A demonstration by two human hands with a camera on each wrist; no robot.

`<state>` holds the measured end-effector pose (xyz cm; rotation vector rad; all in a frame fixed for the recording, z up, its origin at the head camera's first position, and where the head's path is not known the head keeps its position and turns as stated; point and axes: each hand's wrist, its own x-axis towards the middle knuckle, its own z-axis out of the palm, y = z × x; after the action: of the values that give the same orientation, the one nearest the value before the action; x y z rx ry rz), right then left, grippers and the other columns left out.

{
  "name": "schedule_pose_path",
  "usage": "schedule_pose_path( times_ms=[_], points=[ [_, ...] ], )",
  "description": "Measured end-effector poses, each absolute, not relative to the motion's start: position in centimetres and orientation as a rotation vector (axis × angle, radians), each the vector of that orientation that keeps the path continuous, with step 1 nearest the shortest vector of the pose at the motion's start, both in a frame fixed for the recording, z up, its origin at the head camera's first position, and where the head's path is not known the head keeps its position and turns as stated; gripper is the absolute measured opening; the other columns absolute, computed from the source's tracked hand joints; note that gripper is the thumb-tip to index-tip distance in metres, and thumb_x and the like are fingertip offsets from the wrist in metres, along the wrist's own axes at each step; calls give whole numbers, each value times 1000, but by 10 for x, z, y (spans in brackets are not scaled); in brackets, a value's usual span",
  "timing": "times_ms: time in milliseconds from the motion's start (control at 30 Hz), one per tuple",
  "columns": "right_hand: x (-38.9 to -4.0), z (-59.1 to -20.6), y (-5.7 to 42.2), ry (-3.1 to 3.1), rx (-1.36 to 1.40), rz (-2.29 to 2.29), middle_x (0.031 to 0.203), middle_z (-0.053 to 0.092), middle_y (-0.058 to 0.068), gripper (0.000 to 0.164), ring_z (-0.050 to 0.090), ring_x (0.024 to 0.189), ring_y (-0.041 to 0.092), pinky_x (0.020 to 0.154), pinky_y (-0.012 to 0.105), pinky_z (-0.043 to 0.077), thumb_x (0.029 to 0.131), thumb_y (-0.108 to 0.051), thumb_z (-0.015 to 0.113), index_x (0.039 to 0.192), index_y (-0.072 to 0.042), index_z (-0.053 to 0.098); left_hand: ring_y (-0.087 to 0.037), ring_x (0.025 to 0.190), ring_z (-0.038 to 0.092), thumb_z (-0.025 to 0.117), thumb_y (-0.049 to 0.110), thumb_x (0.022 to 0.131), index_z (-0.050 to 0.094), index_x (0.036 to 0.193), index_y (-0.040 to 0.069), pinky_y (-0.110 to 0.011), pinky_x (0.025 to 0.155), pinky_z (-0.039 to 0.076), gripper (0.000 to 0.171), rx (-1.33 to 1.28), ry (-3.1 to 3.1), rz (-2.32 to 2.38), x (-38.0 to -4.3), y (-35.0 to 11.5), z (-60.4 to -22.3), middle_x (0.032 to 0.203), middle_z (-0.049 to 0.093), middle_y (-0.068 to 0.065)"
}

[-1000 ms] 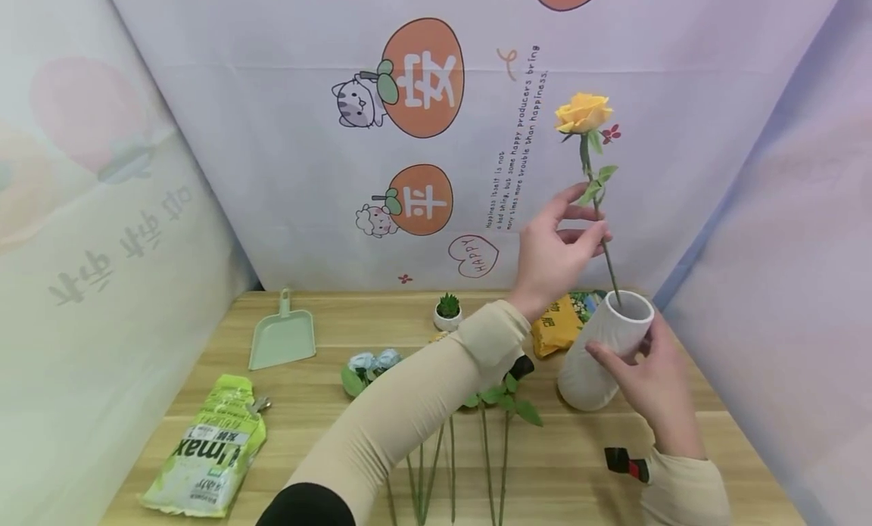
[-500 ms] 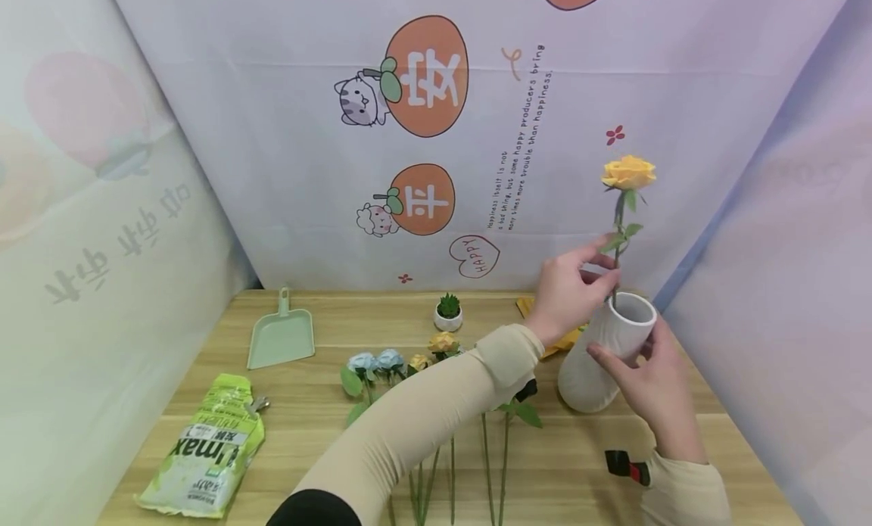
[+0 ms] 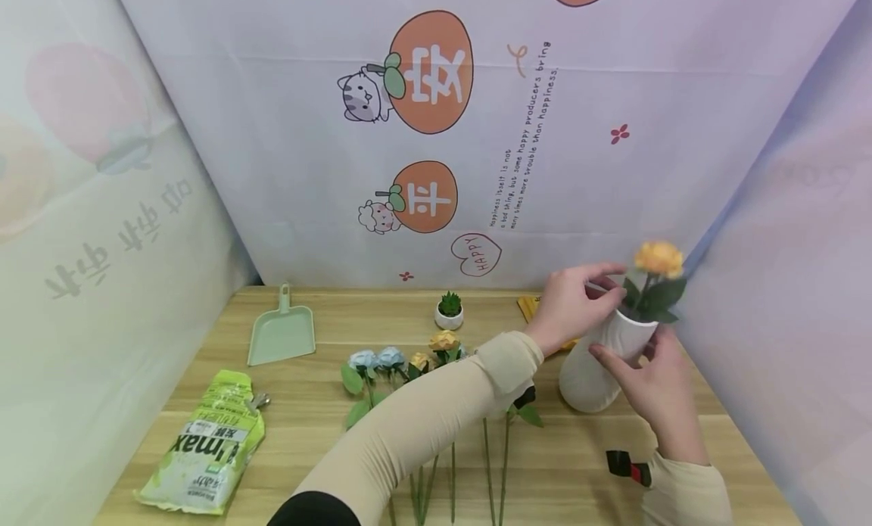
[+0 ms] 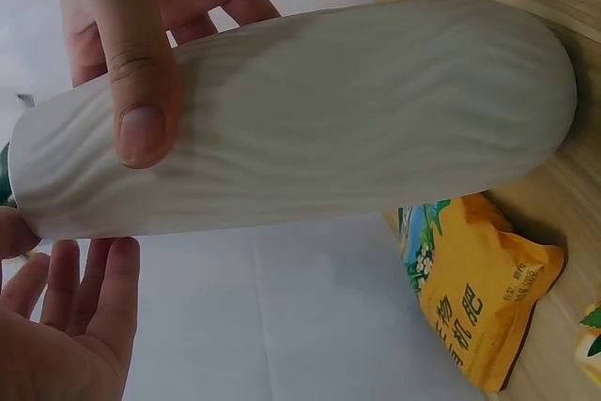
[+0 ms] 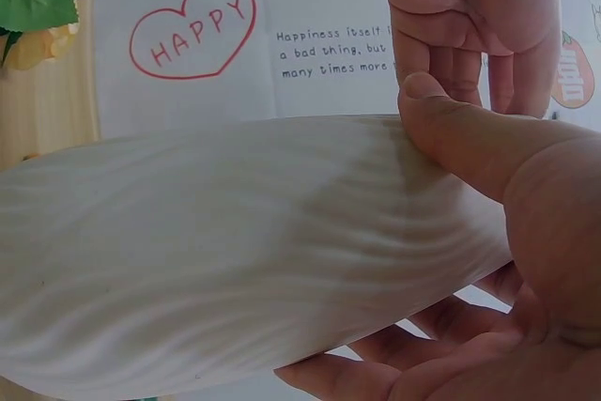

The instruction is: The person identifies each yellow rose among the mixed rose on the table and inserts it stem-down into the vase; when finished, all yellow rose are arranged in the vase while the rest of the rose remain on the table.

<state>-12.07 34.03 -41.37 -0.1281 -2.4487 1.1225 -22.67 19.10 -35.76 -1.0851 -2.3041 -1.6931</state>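
Observation:
A yellow rose (image 3: 658,259) stands in the white ribbed vase (image 3: 587,378), its blurred bloom and leaves just above the rim. My right hand (image 3: 659,382) grips the tilted vase near its top, the thumb across the front in the right wrist view. Beside the mouth is my left hand (image 3: 571,303), its fingers loosely bent. In the left wrist view, that hand's thumb is by the rim and its fingers are spread below the vase (image 4: 329,119). The stem is hidden inside the vase.
Several blue and yellow roses (image 3: 390,358) lie on the wooden table (image 3: 368,318), partly under my left sleeve. A potted succulent (image 3: 449,311), a green dustpan (image 3: 282,337), a green bag (image 3: 204,450) and a yellow packet (image 4: 488,298) are about. Fabric walls enclose the table.
The yellow rose has moved down and right into the vase, from high above it. My left hand first came down with the stem, then stayed by the rim. The right hand keeps its grip.

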Motion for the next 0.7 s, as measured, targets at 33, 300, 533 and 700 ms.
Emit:
schedule_pose_path(
  times_ms=[33, 300, 533, 700],
  points=[
    [-121, -414, 340, -2445, -126, 1119, 142, 56, 27, 89, 60, 124, 52, 75, 4, 45, 91, -29, 90, 159, -1, 39, 12, 84, 67, 73, 22, 105, 75, 136, 20, -8, 78, 54, 32, -1078, -2316, -1690, -226, 190, -358, 107, 80, 9],
    [-120, -413, 339, -2446, -131, 1112, 141, 56, 26, 87, 60, 124, 54, 74, 5, 46, 91, -31, 90, 155, -1, 40, 12, 88, 66, 72, 29, 106, 78, 132, 24, -8, 79, 54, 27, -1040, -2380, -1699, -224, 187, -357, 106, 78, 15],
    [-121, -414, 338, -2447, -130, 1131, 142, 55, 26, 88, 59, 125, 54, 74, 5, 46, 92, -30, 90, 156, -1, 38, 10, 88, 67, 72, 27, 106, 77, 133, 19, -9, 80, 55, 28, -1077, -2333, -1748, -227, 183, -361, 105, 78, 13],
    [-120, -412, 337, -2449, -158, 1145, 144, 54, 25, 89, 57, 128, 54, 75, 4, 45, 92, -30, 90, 157, -2, 37, 10, 87, 67, 75, 25, 105, 75, 134, 17, -10, 80, 55, 30, -1094, -2294, -1786, -227, 175, -365, 106, 78, 11]
  ],
)
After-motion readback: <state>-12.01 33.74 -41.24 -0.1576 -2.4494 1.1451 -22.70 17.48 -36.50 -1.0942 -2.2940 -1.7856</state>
